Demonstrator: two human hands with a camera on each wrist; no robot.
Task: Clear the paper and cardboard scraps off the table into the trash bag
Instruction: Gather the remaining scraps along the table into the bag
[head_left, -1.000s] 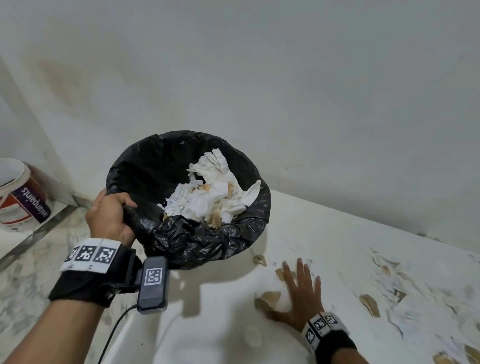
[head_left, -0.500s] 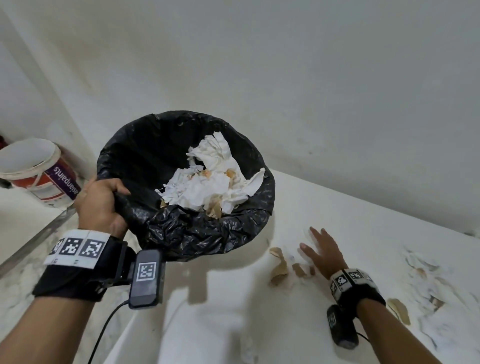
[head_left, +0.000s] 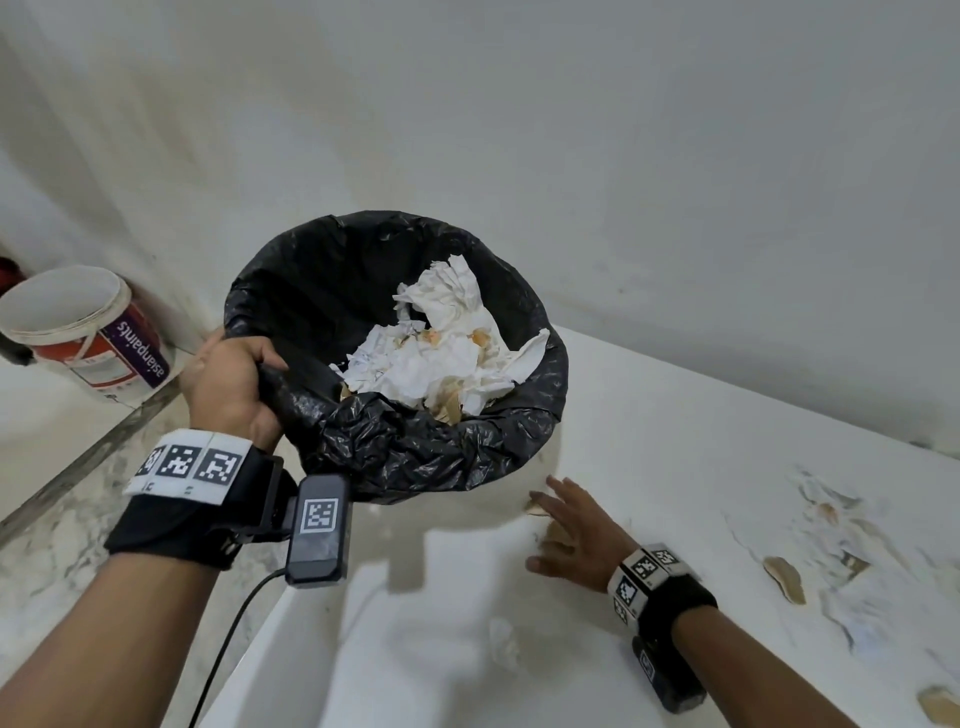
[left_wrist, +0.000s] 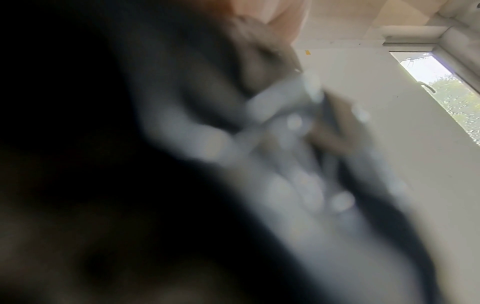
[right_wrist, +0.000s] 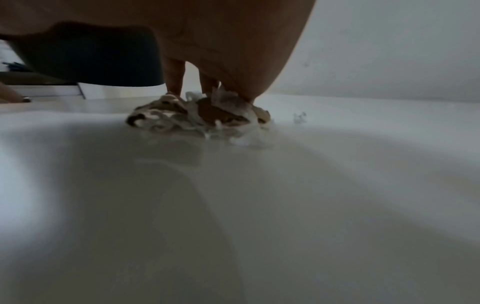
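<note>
A black trash bag (head_left: 415, 452), partly filled with crumpled white paper (head_left: 441, 353), hangs off the white table's (head_left: 675, 441) left end. My left hand (head_left: 228, 379) grips its rim. My right hand (head_left: 576, 530) lies flat on the table just right of the bag, fingers straight, touching a small heap of brown and white scraps (head_left: 550, 525). In the right wrist view the fingers (right_wrist: 174, 82) press on that scrap heap (right_wrist: 200, 115). The left wrist view is blurred; the bag's plastic (left_wrist: 285, 154) fills it.
More brown cardboard bits (head_left: 784, 579) and torn paper (head_left: 831, 514) lie across the table's right side, and a small white wad (head_left: 504, 644) sits near the front. A paint bucket (head_left: 88, 332) stands on the floor at the left by the wall.
My right hand has swept the scraps leftward across the table toward the bag. The left hand keeps hold of the bag rim; the head view has shifted.
</note>
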